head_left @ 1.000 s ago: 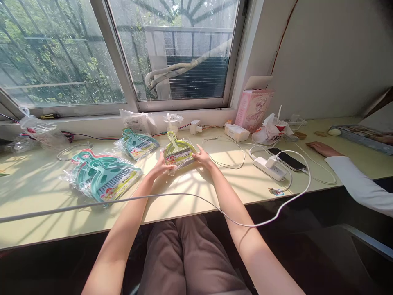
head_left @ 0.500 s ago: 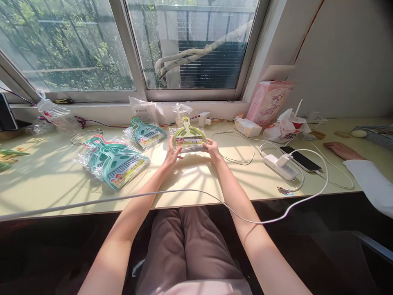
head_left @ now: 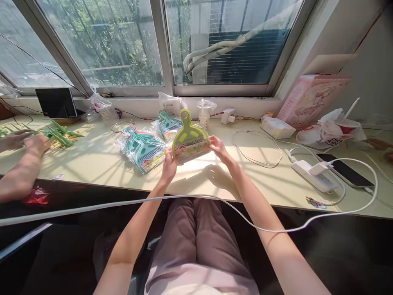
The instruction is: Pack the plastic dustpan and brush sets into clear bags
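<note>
A green dustpan and brush set [head_left: 190, 141] in clear wrapping is held up above the table, its handle pointing upward. My left hand [head_left: 170, 164] grips its lower left corner, and my right hand [head_left: 218, 148] pinches its right edge. Just left of it, several teal wrapped dustpan sets [head_left: 149, 153] lie overlapped in a pile, one with a pink rim showing behind. Another teal set [head_left: 168, 124] rests farther back, partly hidden by the green one.
A white cable [head_left: 211, 197] stretches across in front, over my forearms. On the right are a power strip [head_left: 313, 176], a phone [head_left: 345, 170], a tissue pack [head_left: 277, 127] and a pink box [head_left: 313, 100]. Another person's hands [head_left: 35, 143] are at green plant-like pieces [head_left: 63, 134] at left.
The green set has been raised off the table and tilted, both hands still on it. The view has swung left, bringing a tablet and another person's hands into sight.
</note>
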Demonstrator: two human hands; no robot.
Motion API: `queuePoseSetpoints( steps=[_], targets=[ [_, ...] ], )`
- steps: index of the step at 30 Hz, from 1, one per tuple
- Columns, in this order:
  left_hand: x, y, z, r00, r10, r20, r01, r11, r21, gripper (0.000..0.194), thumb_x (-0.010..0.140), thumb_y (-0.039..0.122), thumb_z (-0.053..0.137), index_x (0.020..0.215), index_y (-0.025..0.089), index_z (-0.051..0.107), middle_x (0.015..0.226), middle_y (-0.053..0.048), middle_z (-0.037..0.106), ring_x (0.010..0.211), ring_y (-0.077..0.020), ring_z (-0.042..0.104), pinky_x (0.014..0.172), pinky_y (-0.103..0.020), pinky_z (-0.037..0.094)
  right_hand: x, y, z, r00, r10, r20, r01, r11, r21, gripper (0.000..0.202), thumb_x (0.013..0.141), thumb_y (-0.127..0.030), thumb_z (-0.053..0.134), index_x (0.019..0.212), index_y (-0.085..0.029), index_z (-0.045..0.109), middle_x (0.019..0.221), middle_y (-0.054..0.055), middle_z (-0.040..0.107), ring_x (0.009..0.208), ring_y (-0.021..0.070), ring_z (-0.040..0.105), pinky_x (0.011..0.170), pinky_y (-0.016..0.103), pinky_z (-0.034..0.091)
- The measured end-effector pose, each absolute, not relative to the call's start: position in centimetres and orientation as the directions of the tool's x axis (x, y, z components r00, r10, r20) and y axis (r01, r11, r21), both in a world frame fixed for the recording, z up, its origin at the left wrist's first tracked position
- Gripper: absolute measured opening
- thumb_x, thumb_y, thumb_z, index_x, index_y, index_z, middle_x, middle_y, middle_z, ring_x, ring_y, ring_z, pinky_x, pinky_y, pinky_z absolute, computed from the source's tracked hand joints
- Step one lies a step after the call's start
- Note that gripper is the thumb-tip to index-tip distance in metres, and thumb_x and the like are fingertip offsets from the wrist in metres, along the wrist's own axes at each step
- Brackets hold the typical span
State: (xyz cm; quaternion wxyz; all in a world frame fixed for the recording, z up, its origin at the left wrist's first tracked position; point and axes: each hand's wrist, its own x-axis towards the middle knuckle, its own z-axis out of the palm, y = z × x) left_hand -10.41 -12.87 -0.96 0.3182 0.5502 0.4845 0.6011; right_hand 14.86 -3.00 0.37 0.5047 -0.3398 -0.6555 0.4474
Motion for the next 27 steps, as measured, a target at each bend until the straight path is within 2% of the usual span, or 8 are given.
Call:
queuePoseSetpoints(
  steps=[6, 10, 12, 14, 17, 21, 23, 27],
  targets=[
    [-17.2, -21.5, -4.3, -0.432, 0.788, 0.438, 0.694, -0.020, 0.720, 0.041, 0.097, 0.054, 0.065, 0.120, 0.021, 0.066, 0.128, -0.020, 0.071, 0.134, -0.0409, 0.063, 0.116, -0.062, 0.051, 7.4, -4.3, -1.1, -0.434, 0.822, 0.369, 0.085, 0.445, -0.892, 0.037, 0.068, -0.043, 0.085, 0.094, -0.023, 0.070, 0.097, 0.004, 0.075, 0.082, 0.0211, 0.063, 0.075, 0.034, 0.054],
    [-19.1, -22.7, -4.1, -0.259, 0.820, 0.510, 0.832, -0.078, 0.549, 0.047, 0.107, 0.054, 0.050, 0.136, 0.021, 0.068, 0.155, -0.019, 0.061, 0.154, -0.0367, 0.047, 0.132, -0.062, 0.032, 7.4, -3.7, -2.0, -0.436, 0.861, 0.261, 0.014, 0.296, -0.955, 0.041, 0.061, -0.039, 0.086, 0.095, -0.022, 0.069, 0.092, 0.004, 0.073, 0.084, 0.0226, 0.065, 0.076, 0.035, 0.055],
    [-19.8, -22.4, -3.4, -0.175, 0.865, 0.470, 0.875, -0.082, 0.477, 0.046, 0.105, 0.050, 0.058, 0.139, 0.022, 0.068, 0.163, -0.018, 0.056, 0.161, -0.0382, 0.039, 0.135, -0.066, 0.022, 9.0, -3.6, -2.3, -0.440, 0.873, 0.212, -0.049, 0.212, -0.976, 0.045, 0.059, -0.040, 0.088, 0.096, -0.023, 0.069, 0.092, 0.004, 0.074, 0.085, 0.0232, 0.067, 0.075, 0.034, 0.056],
    [-20.5, -21.5, -2.5, -0.150, 0.896, 0.419, 0.894, -0.058, 0.444, 0.034, 0.097, 0.040, 0.072, 0.126, 0.023, 0.075, 0.161, -0.016, 0.058, 0.161, -0.0418, 0.038, 0.134, -0.072, 0.016, 10.7, -3.6, -2.3, -0.407, 0.898, 0.168, -0.063, 0.155, -0.986, 0.045, 0.056, -0.039, 0.089, 0.094, -0.024, 0.068, 0.090, 0.004, 0.074, 0.083, 0.0226, 0.068, 0.071, 0.033, 0.057],
    [-21.5, -19.7, -1.6, -0.196, 0.889, 0.413, 0.845, -0.061, 0.532, 0.007, 0.090, 0.020, 0.072, 0.091, 0.023, 0.078, 0.139, -0.015, 0.073, 0.145, -0.0396, 0.056, 0.132, -0.068, 0.029, 12.1, -3.7, -2.1, -0.304, 0.942, 0.142, -0.050, 0.133, -0.990, 0.041, 0.057, -0.035, 0.086, 0.092, -0.024, 0.069, 0.090, 0.003, 0.073, 0.079, 0.0211, 0.067, 0.069, 0.033, 0.058],
    [-22.2, -17.9, -1.4, -0.329, 0.845, 0.422, 0.702, -0.080, 0.708, 0.014, 0.085, 0.015, 0.069, 0.074, 0.023, 0.073, 0.110, -0.013, 0.076, 0.122, -0.0357, 0.066, 0.121, -0.057, 0.049, 10.9, -4.0, -1.5, -0.230, 0.968, 0.098, -0.029, 0.094, -0.995, 0.036, 0.058, -0.028, 0.081, 0.092, -0.023, 0.069, 0.090, 0.003, 0.074, 0.079, 0.0212, 0.067, 0.073, 0.036, 0.060],
    [-22.1, -17.7, -1.6, -0.383, 0.817, 0.431, 0.670, -0.076, 0.739, 0.013, 0.085, 0.014, 0.070, 0.074, 0.022, 0.072, 0.113, -0.014, 0.072, 0.124, -0.0346, 0.065, 0.121, -0.056, 0.048, 9.2, -4.2, -1.4, -0.246, 0.966, 0.077, -0.005, 0.078, -0.997, 0.034, 0.059, -0.026, 0.079, 0.091, -0.023, 0.069, 0.086, 0.002, 0.074, 0.078, 0.0212, 0.067, 0.076, 0.037, 0.061],
    [-22.1, -18.0, -1.7, -0.528, 0.699, 0.483, 0.643, -0.042, 0.764, 0.010, 0.085, 0.014, 0.072, 0.078, 0.018, 0.066, 0.145, -0.020, 0.054, 0.141, -0.0353, 0.057, 0.123, -0.052, 0.048, 4.3, -4.4, -1.8, -0.296, 0.941, 0.165, 0.089, 0.199, -0.976, 0.028, 0.067, -0.025, 0.074, 0.095, -0.022, 0.071, 0.095, 0.004, 0.076, 0.084, 0.0217, 0.070, 0.087, 0.041, 0.063]
  ],
)
